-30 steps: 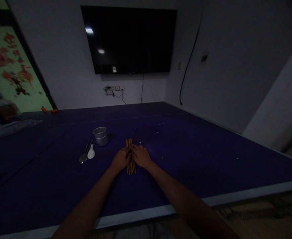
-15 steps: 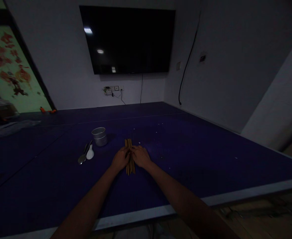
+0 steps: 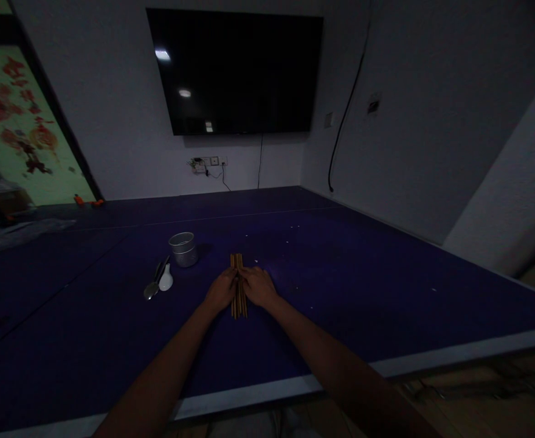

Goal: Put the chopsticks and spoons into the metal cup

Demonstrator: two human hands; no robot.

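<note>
Head view shows me sticks [image 3: 239,307] lying between left hand [image 3: 222,290] and right hand [image 3: 258,287], both sets of fingers [image 3: 246,273] grasping them from either side.

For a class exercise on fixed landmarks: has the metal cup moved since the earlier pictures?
No. Judged against the wall sockets, the metal cup shows no visible shift in any direction.

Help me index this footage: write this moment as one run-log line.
left hand: on sticks; right hand: on sticks; sticks: lying side by side; cup: upright, left of sticks; white spoon: lying near cup
</note>
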